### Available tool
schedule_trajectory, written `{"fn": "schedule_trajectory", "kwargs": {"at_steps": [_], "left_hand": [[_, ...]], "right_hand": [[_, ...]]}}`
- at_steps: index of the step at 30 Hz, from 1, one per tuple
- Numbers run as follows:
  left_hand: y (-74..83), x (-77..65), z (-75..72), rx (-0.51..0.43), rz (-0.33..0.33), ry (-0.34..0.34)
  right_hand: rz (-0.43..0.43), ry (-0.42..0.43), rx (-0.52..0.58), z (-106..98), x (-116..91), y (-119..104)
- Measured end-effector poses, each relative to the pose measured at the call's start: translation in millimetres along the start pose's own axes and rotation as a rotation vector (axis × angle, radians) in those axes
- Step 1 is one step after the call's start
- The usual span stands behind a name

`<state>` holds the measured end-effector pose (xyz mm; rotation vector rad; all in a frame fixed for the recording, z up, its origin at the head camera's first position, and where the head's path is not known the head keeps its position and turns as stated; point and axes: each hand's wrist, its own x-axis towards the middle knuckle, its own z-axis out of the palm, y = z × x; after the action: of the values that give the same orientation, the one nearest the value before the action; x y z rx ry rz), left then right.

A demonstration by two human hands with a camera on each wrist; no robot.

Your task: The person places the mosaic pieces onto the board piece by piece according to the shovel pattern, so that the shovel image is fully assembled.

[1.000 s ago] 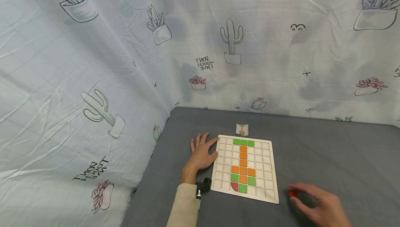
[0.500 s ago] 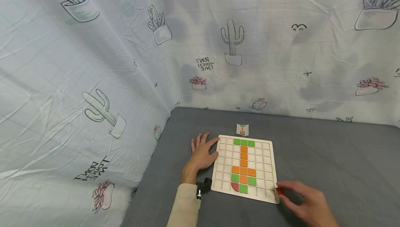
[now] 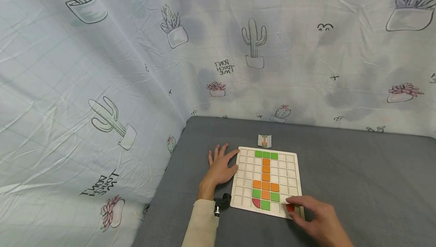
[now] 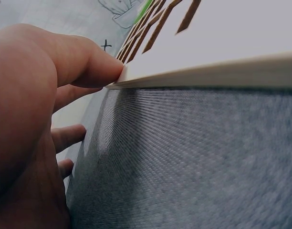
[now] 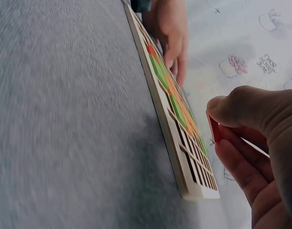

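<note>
A pale wooden grid board (image 3: 242,179) lies on the grey cloth, holding several green and orange square tiles (image 3: 265,186). A red quarter-round tile (image 3: 256,203) sits in its front row, left of a green square (image 3: 265,205). My left hand (image 3: 219,169) rests at the board's left edge, thumb and index finger touching it and the other fingers spread. Between thumb and fingertips my right hand (image 3: 318,216) pinches a red tile (image 5: 213,128), held over the board's front right corner. In the left wrist view, the thumb (image 4: 103,64) is right at the board's edge.
A small printed card (image 3: 264,141) with a coloured grid pattern lies just behind the board. The grey cloth-covered table (image 3: 361,167) extends to the right. A white curtain (image 3: 299,61) printed with cacti hangs at the back and left.
My right hand has moved left with the red tile, from the cloth beside the board to over its front right corner. The left hand has stayed in place.
</note>
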<state>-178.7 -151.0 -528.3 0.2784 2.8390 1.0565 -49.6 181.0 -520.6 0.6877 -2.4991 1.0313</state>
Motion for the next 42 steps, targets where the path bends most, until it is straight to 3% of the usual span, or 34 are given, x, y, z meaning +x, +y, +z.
{"fn": "schedule_trajectory", "kwargs": {"at_steps": [7, 11, 16, 24, 31, 42], "left_hand": [[-1.3, 1.0, 0.9, -0.002, 0.004, 0.0], [-0.9, 0.6, 0.4, -0.005, 0.001, -0.007], [0.8, -0.3, -1.5, -0.013, -0.002, -0.016], [-2.3, 1.3, 1.3, -0.038, 0.034, 0.014], [-3.3, -0.1, 1.7, -0.06, 0.051, 0.031], [-2.4, 1.5, 0.0, -0.038, 0.022, 0.006]], "right_hand": [[0.035, -0.039, 0.027, 10, 6, -9], [0.003, -0.04, 0.073, 15, 9, -10], [-0.049, -0.043, 0.046, 24, 12, -10], [-0.032, -0.031, 0.006, 32, 12, -13], [-0.104, 0.004, -0.03, 39, 11, -14], [-0.069, 0.005, -0.024, 40, 9, -15]]}}
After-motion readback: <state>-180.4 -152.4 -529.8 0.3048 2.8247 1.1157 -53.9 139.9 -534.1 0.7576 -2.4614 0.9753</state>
